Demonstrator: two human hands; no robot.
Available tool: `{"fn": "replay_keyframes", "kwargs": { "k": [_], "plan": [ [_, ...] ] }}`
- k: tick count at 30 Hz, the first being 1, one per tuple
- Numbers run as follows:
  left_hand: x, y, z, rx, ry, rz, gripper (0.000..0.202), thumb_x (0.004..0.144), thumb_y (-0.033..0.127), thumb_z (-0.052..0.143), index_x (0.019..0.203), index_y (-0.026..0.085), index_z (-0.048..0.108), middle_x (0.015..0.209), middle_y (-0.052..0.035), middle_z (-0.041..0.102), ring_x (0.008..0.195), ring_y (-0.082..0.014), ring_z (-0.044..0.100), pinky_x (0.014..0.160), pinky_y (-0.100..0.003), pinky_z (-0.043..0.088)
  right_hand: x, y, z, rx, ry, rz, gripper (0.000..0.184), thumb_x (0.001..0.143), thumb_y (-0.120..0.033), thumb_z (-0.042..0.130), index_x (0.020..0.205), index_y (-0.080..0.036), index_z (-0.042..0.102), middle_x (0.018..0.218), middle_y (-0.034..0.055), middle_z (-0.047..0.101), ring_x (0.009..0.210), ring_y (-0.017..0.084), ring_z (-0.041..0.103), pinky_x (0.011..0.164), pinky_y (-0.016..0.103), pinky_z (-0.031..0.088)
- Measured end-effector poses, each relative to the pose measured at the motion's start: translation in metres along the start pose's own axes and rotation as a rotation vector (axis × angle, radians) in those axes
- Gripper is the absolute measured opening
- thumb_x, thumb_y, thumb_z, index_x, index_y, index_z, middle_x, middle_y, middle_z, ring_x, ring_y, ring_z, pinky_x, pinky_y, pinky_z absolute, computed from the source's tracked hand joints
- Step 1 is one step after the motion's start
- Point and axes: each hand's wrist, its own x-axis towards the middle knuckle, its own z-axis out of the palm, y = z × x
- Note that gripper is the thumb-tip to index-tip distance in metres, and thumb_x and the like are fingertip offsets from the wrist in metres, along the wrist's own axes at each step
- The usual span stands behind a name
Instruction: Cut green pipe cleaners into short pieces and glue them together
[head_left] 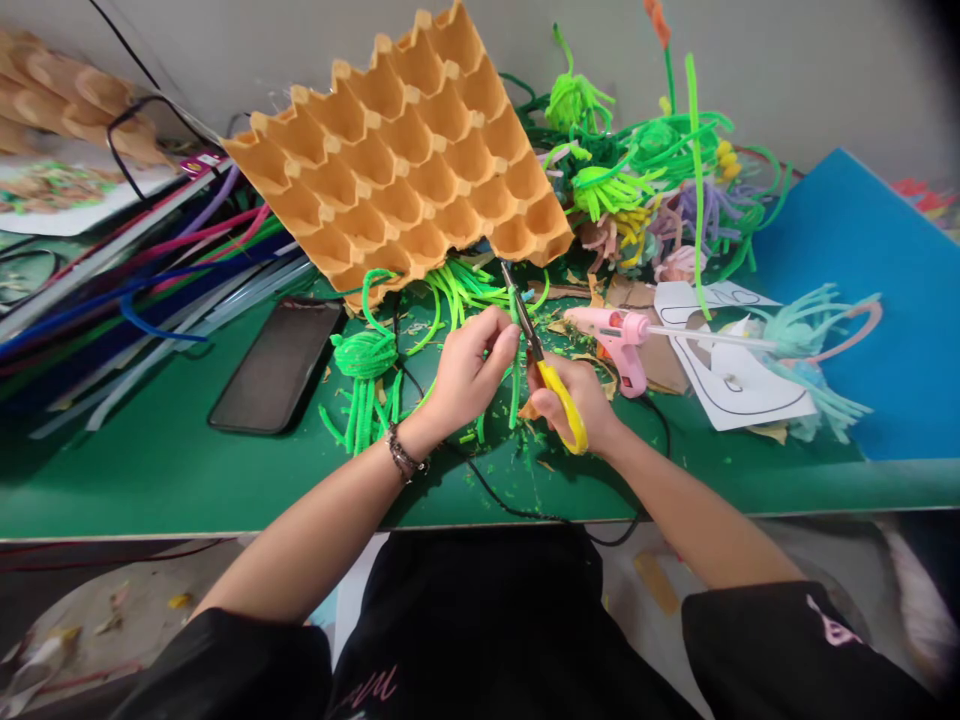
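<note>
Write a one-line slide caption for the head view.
Left hand pinches a green pipe cleaner while right hand works yellow-handled scissors beside a pink glue gun.

yellow-handled scissors (551, 375), neon green pipe cleaner (514, 385), orange egg tray (405, 160), pink glue gun (619, 340), green table (150, 470), blue sheet (885, 280).

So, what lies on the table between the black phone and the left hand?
In the head view, a green pipe-cleaner bundle lies between the phone and the left hand.

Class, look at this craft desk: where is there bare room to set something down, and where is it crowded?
Bare green mat between the phone and the front edge, and the blue sheet at right. Crowded: around both hands, under the egg tray, and the pipe-cleaner pile behind.
</note>
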Motion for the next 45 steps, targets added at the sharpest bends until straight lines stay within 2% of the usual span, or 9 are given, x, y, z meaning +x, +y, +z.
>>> {"fn": "replay_keyframes", "kwargs": {
  "k": [4,10,19,26,30,35,38,42,45],
  "plan": [
    [-0.001,0.0,0.0,0.006,-0.036,0.009,0.028,0.088,0.027,0.039,0.061,0.02,0.035,0.049,0.0059,0.034,0.046,-0.007,0.033,0.044,-0.019,0.031,0.001,0.001,-0.002,-0.048,-0.055,-0.021,0.066,0.065,-0.084,0.03,0.075,-0.02,0.042,0.056,-0.003,0.041,0.047,0.011,0.035,0.045,0.026,0.028],
    [-0.001,0.0,0.0,0.032,-0.019,0.071,0.027,0.086,0.022,0.041,0.06,0.019,0.035,0.048,0.0067,0.032,0.043,-0.0059,0.03,0.041,-0.019,0.026,0.0,0.005,-0.003,-0.095,-0.026,0.038,0.067,0.062,-0.086,0.03,0.072,-0.02,0.04,0.054,-0.004,0.04,0.048,0.01,0.035,0.046,0.025,0.026],
    [-0.001,-0.001,0.0,0.029,-0.018,0.046,0.027,0.085,0.021,0.041,0.059,0.019,0.033,0.049,0.0065,0.031,0.045,-0.0065,0.029,0.044,-0.019,0.028,0.0,0.01,0.0,-0.09,0.009,0.024,0.064,0.066,-0.083,0.03,0.062,-0.02,0.038,0.051,-0.0049,0.036,0.048,0.008,0.031,0.046,0.025,0.022],
    [0.0,-0.001,0.001,-0.027,-0.008,0.032,0.025,0.083,0.018,0.043,0.059,0.019,0.034,0.049,0.0066,0.032,0.045,-0.0062,0.03,0.044,-0.018,0.028,0.002,0.0,0.0,-0.024,0.077,0.021,0.058,0.074,-0.074,0.035,0.055,-0.02,0.032,0.047,-0.0056,0.031,0.044,0.007,0.029,0.042,0.024,0.021],
    [0.0,-0.002,0.002,-0.187,-0.102,-0.057,0.026,0.085,0.021,0.043,0.06,0.018,0.039,0.048,0.0066,0.038,0.043,-0.0046,0.033,0.042,-0.016,0.03,0.0,0.003,0.0,0.06,0.206,0.016,0.05,0.078,-0.067,0.041,0.06,-0.02,0.04,0.048,-0.0057,0.034,0.043,0.007,0.033,0.041,0.024,0.026],
    [-0.001,0.002,0.003,-0.392,-0.319,-0.15,0.026,0.084,0.031,0.051,0.064,0.015,0.05,0.049,0.0042,0.051,0.043,-0.0035,0.044,0.041,-0.015,0.035,0.005,0.006,0.001,0.374,0.334,0.059,0.033,0.078,-0.054,0.055,0.077,-0.022,0.049,0.047,-0.0071,0.042,0.037,0.008,0.043,0.037,0.025,0.036],
    [-0.002,0.004,0.002,-0.445,-0.421,-0.185,0.028,0.082,0.036,0.053,0.066,0.014,0.055,0.054,0.0014,0.058,0.046,-0.004,0.049,0.044,-0.015,0.039,0.008,0.007,0.0,0.479,0.336,0.085,0.031,0.075,-0.051,0.06,0.083,-0.022,0.052,0.045,-0.009,0.044,0.031,0.007,0.04,0.031,0.023,0.035],
    [-0.003,0.003,0.002,-0.47,-0.463,-0.168,0.026,0.083,0.032,0.052,0.066,0.014,0.056,0.057,0.0,0.061,0.048,-0.0043,0.05,0.045,-0.015,0.04,0.007,0.009,0.0,0.527,0.26,0.101,0.026,0.076,-0.047,0.06,0.08,-0.022,0.052,0.044,-0.0084,0.046,0.03,0.006,0.04,0.029,0.022,0.033],
    [-0.004,0.001,0.004,-0.429,-0.441,-0.136,0.021,0.084,0.028,0.051,0.068,0.014,0.055,0.057,0.0011,0.059,0.046,-0.0039,0.047,0.043,-0.015,0.038,0.006,0.01,0.0,0.498,0.303,0.063,0.022,0.079,-0.042,0.059,0.074,-0.023,0.05,0.042,-0.0086,0.044,0.031,0.006,0.04,0.032,0.023,0.035]
  ]
}}
